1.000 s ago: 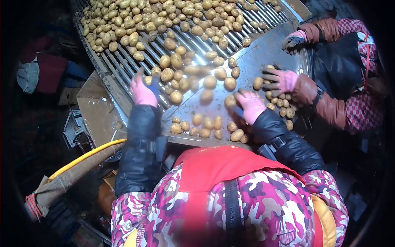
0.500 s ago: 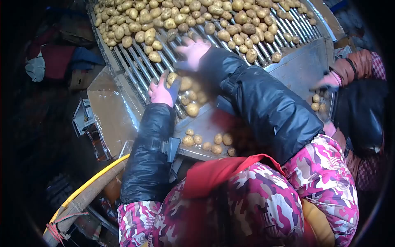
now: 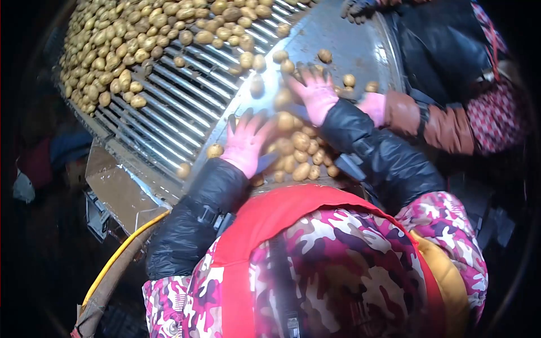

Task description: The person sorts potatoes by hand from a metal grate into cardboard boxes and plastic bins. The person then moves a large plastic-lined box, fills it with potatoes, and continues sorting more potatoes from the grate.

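Note:
My left hand (image 3: 247, 145), in a pink glove with dark fingertips, is spread at the left side of a cluster of potatoes (image 3: 302, 155) on the metal tray (image 3: 324, 31). My right hand (image 3: 315, 93), gloved the same way, has its fingers stretched out on the far right side of that cluster. Between the two hands some potatoes are smeared by motion. Neither hand is closed around a potato. A single potato (image 3: 214, 150) lies just left of my left hand. The near edge of the cluster reaches my red apron (image 3: 242, 225).
Many potatoes (image 3: 112, 50) are heaped on the metal roller bars (image 3: 169, 104) at the far left. A co-worker's brown sleeve (image 3: 445, 121) and pink glove (image 3: 372, 107) are close to my right hand. Cardboard (image 3: 121, 183) and a yellow-edged rim (image 3: 121, 253) stand at the left.
Both hands have come off the roller bars onto the metal tray, with more potatoes now between them near my apron. The view has shifted, and the co-worker's arm is now closer to my right hand.

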A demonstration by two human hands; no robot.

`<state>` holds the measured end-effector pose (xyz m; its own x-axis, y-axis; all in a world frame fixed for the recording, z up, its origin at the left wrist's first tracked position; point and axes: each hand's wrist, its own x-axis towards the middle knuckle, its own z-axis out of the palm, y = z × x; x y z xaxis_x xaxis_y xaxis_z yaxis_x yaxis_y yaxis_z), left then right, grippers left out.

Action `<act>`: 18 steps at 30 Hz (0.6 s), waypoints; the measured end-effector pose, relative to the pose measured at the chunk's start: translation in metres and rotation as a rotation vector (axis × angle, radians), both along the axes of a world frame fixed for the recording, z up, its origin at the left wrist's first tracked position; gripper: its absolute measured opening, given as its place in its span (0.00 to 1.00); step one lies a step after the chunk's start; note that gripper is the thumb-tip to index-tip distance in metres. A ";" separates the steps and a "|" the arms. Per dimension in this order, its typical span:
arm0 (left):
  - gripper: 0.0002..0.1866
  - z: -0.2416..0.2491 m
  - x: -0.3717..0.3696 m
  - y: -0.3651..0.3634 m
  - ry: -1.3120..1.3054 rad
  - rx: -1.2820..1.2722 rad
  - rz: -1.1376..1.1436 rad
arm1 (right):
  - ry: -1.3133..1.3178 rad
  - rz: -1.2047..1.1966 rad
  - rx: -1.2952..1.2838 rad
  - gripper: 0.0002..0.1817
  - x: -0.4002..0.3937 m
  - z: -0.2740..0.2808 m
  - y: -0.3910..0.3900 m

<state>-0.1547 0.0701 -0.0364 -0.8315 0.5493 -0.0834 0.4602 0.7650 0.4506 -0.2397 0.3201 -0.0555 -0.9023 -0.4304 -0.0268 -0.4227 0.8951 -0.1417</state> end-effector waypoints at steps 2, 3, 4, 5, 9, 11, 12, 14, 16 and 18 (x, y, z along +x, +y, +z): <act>0.45 0.002 0.008 -0.006 0.032 -0.057 -0.043 | -0.011 -0.046 0.030 0.34 0.014 -0.005 0.007; 0.44 0.001 0.017 -0.013 0.047 -0.108 -0.004 | -0.016 -0.094 0.021 0.34 0.025 -0.007 0.008; 0.43 0.008 0.024 -0.023 0.067 -0.186 0.034 | -0.021 -0.140 0.009 0.33 0.037 -0.009 0.007; 0.43 0.019 0.032 -0.031 -0.003 -0.262 0.134 | 0.029 -0.089 0.012 0.32 0.055 -0.006 0.013; 0.45 -0.009 0.070 -0.082 0.023 -0.356 0.600 | -0.132 0.023 -0.134 0.32 0.130 -0.004 0.045; 0.47 -0.023 0.074 -0.092 -0.099 -0.471 0.804 | -0.218 0.086 -0.147 0.31 0.146 0.014 0.061; 0.47 -0.023 0.068 -0.091 -0.197 -0.459 0.882 | -0.203 0.081 -0.104 0.31 0.153 0.015 0.070; 0.46 0.007 0.047 -0.059 -0.356 -0.470 0.858 | -0.176 0.072 -0.013 0.32 0.167 0.012 0.086; 0.44 -0.026 0.044 -0.051 -0.049 -0.090 0.553 | -0.160 -0.048 0.010 0.32 0.179 0.012 0.089; 0.40 -0.021 0.031 -0.016 0.039 0.005 0.474 | -0.128 -0.149 -0.026 0.32 0.191 0.016 0.087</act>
<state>-0.1232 0.0537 -0.0570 -0.9930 0.1085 -0.0458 0.0771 0.8927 0.4439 -0.0483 0.4074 -0.0391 -0.9460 -0.2943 -0.1360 -0.2627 0.9417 -0.2102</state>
